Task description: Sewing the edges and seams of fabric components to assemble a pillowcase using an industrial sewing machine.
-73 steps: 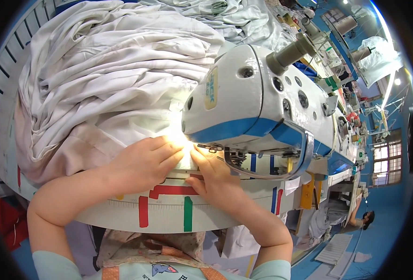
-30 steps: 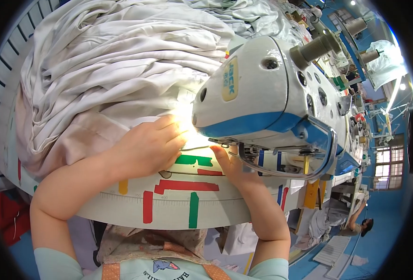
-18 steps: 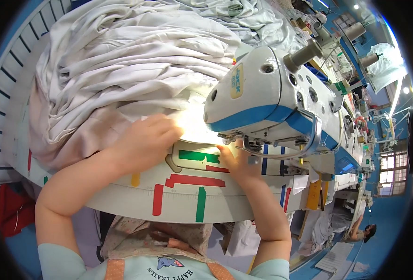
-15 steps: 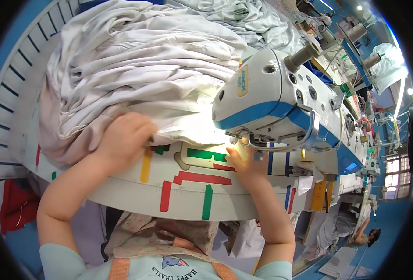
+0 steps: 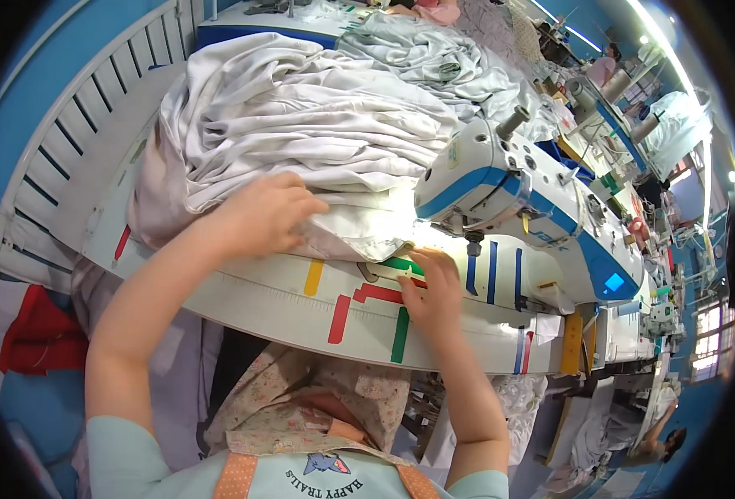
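A big heap of white cloth (image 5: pixel 301 125) lies gathered in folds on the sewing table, its near edge brightly lit beside the sewing machine (image 5: pixel 500 187). My left hand (image 5: pixel 268 214) rests on the near side of this cloth, fingers stretched out toward the machine and slightly blurred. Just in front of the machine head, my right hand (image 5: pixel 436 291) is open, thumb apart from the fingers. Its fingertips touch or nearly touch the cloth's corner; exact contact is hard to see. Beneath that hand, green tape (image 5: pixel 403 265) marks the machine bed.
Red tape (image 5: pixel 340 320), yellow tape (image 5: pixel 313 277) and blue tape (image 5: pixel 492 273) mark the white tabletop (image 5: pixel 243 291). A white slatted rail (image 5: pixel 68 150) borders the left. More pale grey cloth (image 5: pixel 442 62) lies behind. Red cloth (image 5: pixel 43 337) hangs at lower left.
The view has shifted, showing more of the room behind. My left hand has slid over the cloth toward the machine, its fingers now more stretched. My right hand stays by the cloth's corner.
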{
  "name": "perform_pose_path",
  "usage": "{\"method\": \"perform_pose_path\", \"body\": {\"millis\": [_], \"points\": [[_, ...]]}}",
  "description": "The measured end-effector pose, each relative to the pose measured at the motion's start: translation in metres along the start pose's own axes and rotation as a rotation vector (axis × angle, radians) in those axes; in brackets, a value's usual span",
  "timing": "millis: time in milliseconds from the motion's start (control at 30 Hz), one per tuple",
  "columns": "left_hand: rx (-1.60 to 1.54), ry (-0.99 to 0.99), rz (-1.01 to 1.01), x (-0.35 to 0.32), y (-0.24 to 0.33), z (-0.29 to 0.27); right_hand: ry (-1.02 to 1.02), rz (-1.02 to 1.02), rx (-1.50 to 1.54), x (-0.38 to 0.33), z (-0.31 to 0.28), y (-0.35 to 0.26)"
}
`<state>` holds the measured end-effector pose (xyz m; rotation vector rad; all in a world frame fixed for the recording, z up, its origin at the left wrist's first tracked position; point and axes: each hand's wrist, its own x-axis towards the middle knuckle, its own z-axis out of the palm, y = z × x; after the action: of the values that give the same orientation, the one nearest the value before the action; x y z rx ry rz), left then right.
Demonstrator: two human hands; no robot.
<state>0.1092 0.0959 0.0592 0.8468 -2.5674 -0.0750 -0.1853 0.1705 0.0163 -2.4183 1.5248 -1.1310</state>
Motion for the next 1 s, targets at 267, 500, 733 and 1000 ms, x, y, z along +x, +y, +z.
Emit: {"method": "perform_pose_path", "body": {"millis": [267, 500, 733, 1000], "points": [[0.09, -0.441, -0.165, -0.015, -0.022, -0.035, 0.02, -0.005, 0.038, -0.015, 0.0, -0.012], [-0.045, -0.113, 0.022, -0.078, 0.094, -0.034, 0.028, -0.061, 0.031, -0.043, -0.003, -0.065], [-0.209, -0.203, 0.04, -0.051, 0.155, -0.014, 0.026, -0.235, 0.128, -0.071, 0.008, -0.095], [-0.46, -0.335, 0.037, -0.037, 0.157, -0.009, 0.13, -0.13, 0.235, -0.089, 0.016, -0.1]]}}
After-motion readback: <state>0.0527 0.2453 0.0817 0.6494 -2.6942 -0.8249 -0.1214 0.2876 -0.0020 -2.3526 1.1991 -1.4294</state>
